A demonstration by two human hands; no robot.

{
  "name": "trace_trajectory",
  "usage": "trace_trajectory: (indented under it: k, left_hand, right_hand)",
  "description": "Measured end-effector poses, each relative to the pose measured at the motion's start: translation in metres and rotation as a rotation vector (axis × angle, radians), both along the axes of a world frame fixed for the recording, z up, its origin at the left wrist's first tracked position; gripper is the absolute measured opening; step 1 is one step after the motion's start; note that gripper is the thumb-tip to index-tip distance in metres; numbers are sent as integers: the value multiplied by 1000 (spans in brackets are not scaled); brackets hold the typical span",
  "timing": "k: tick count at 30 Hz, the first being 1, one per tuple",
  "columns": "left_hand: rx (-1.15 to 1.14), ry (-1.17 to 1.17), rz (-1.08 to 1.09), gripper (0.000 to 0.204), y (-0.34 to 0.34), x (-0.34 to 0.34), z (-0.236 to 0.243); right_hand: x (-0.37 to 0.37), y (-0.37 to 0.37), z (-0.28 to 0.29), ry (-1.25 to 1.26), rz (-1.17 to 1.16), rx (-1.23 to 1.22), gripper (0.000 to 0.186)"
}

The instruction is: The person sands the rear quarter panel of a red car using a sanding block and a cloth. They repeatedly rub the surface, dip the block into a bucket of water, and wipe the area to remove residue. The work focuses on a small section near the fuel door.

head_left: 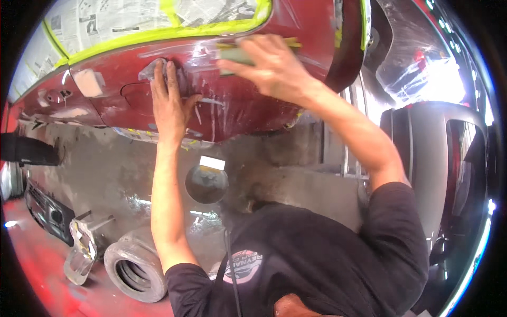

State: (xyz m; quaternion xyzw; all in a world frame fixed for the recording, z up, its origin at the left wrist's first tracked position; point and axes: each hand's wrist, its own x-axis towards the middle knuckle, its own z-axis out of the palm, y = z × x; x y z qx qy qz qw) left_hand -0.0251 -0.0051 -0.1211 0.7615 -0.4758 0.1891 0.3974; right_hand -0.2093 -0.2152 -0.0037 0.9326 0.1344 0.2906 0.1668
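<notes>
A dull red car body panel (232, 111) runs across the top, with whitish smears and pale scuffed patches on it. My right hand (274, 68), slightly blurred, grips a pale green sanding block (235, 54) laid against the panel's upper part, below the masked window. To its left, my left hand (170, 100) presses a bunched grey cloth (149, 71) to the same panel, fingers stretched over it and thumb out to the side. Part of the cloth is hidden under the fingers.
Newspaper (121, 24) edged with yellow-green tape (142, 39) covers the windows. On the floor are a round dark stool-like disc (207, 185) with a white block (212, 162), stacked tires (135, 269) and a black car part (48, 211). A dark bumper-like part (422, 169) stands at right.
</notes>
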Motion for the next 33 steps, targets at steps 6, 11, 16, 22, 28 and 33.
trace_trajectory:
  k: [6, 11, 16, 22, 28, 33]
  left_hand:
    - [-9, -15, 30, 113, -5, -3, -3]
    - [-18, 11, 12, 110, -3, -2, -3]
    - [-24, 6, 30, 108, 2, -1, -4]
    - [15, -11, 41, 114, -6, -5, -7]
    - [27, -20, 59, 114, 3, 1, -5]
    - [13, -32, 66, 114, -5, -2, -9]
  right_hand:
    - [-91, -50, 6, -109, -120, 4, 60]
    - [-4, -6, 12, 11, -34, 22, 52]
    - [-92, -53, 17, -45, -110, -68, 52]
    - [10, 0, 4, 3, -9, 10, 54]
    - [-68, -46, 19, -42, -59, -97, 56]
    - [-22, -19, 10, -6, -20, -48, 57]
